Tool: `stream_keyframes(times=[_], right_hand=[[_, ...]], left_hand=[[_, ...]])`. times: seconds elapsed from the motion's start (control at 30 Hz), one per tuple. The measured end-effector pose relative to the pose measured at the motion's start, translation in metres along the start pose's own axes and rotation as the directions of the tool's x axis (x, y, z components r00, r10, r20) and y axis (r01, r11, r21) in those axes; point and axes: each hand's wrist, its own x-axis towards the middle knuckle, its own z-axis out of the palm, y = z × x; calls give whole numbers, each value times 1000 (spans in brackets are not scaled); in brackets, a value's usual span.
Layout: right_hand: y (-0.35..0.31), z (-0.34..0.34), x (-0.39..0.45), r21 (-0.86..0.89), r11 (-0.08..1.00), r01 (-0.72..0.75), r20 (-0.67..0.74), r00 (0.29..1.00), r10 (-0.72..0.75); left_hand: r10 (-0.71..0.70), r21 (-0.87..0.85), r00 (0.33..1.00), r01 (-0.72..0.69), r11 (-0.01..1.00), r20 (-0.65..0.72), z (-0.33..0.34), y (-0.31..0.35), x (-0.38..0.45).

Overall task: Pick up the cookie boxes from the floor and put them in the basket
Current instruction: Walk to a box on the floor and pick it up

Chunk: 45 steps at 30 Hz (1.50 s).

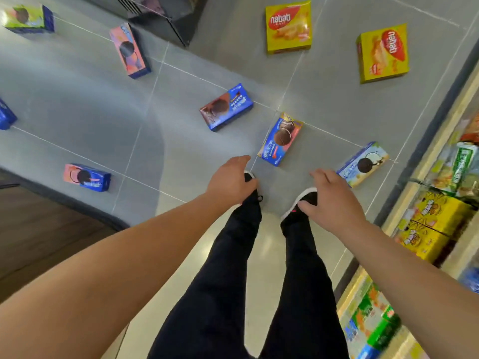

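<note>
**Now both hands are free above the scattered cookie boxes**

Below, the grey tiled floor (77, 99) takes most of the view. On the right side stands a shelf (425, 255) full of colourful snack packs. The person stands in black trousers (228, 281) and black shoes (305, 200) with white soles, both bare arms stretched forward and down.

Cookie boxes lie spread over the floor, well apart from each other. Two yellow boxes (288, 26) are at the far side, next to each other. Three blue boxes are near the feet: one blue box with brown front (226, 107), one blue box in the middle (280, 139) just in front of the shoes, and one pale blue box (363, 164) near the shelf. Two pink boxes (129, 50) lie on the left, and a green box (27, 18) is in the far left corner. No basket shows in the view.

The left hand (230, 181) hangs over the left shoe, fingers relaxed, holding nothing. The right hand (329, 198) has fingers spread, also holding nothing, just beside the pale blue box.
</note>
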Motion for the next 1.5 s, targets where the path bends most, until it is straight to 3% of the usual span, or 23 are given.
stream_keyframes(times=[0.13, 0.43, 0.6, 0.7, 0.8, 0.87, 0.93, 1.07, 1.23, 1.5], right_hand=[[35, 21, 83, -20, 1000, 23, 32, 999, -22], [121, 130, 302, -80, 993, 89, 122, 989, -79], [142, 169, 401, -54, 990, 129, 35, 991, -127], [147, 188, 450, -10, 996, 94, -29, 995, -94], [155, 206, 477, 73, 997, 21, -20, 1000, -19], [161, 216, 479, 140, 990, -6, -29, 1000, 10], [168, 220, 469, 186, 981, -45, -55, 997, 56], [176, 212, 425, 295, 945, -140, -49, 986, 162], [151, 160, 339, 429, 889, -160, -61, 977, 205], [100, 50, 186, 595, 795, -121, -129, 962, 243]], left_hand=[[-33, 5, 999, 33, 999, 2, 38, -6, 72], [-192, -159, 981, 183, 970, -42, 185, -49, 241], [-336, -266, 938, 305, 915, -82, 245, -81, 306], [-507, -439, 862, 455, 775, -1, 271, -95, 339], [-605, -711, 764, 552, 435, 223, 288, -101, 362], [-598, -815, 740, 530, 235, 309, 295, -99, 368], [-594, -878, 747, 459, 137, 298, 295, -95, 367], [-599, -896, 767, 407, 178, 229, 277, -84, 336], [-570, -940, 791, 330, 87, 224, 215, -46, 263], [-508, -912, 820, 384, 144, 265, 78, 22, 130]])
